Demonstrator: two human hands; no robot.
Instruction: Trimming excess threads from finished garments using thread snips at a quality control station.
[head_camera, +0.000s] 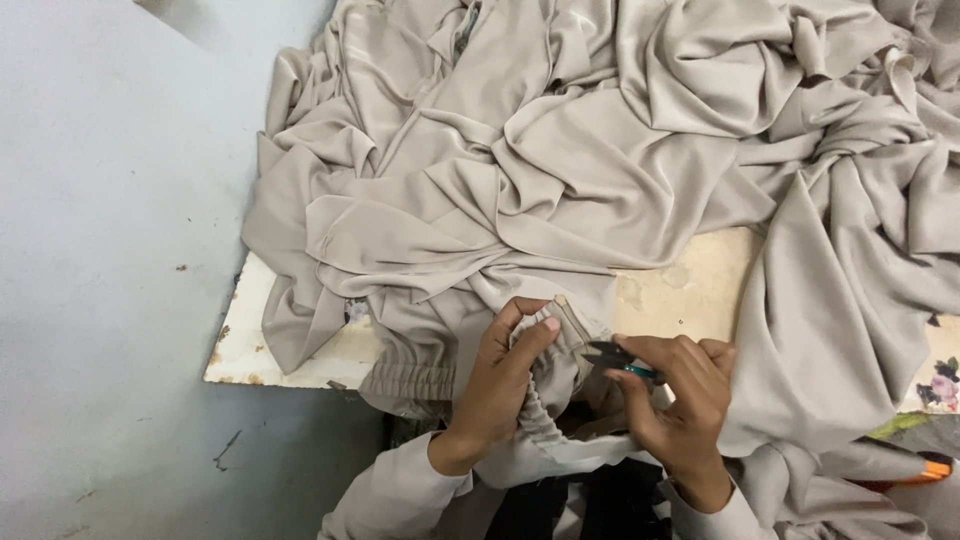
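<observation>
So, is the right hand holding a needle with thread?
No, the right hand holds small thread snips with a teal handle, pointed at the beige fabric pinched by the left hand.

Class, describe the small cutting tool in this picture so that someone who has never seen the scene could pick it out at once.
Start at the pile of beige fabric covering the worn table, then drop to the near edge. There the right hand pinches small thread snips. Their dark blades and teal handle stand out as the only non-beige thing between the hands.
</observation>
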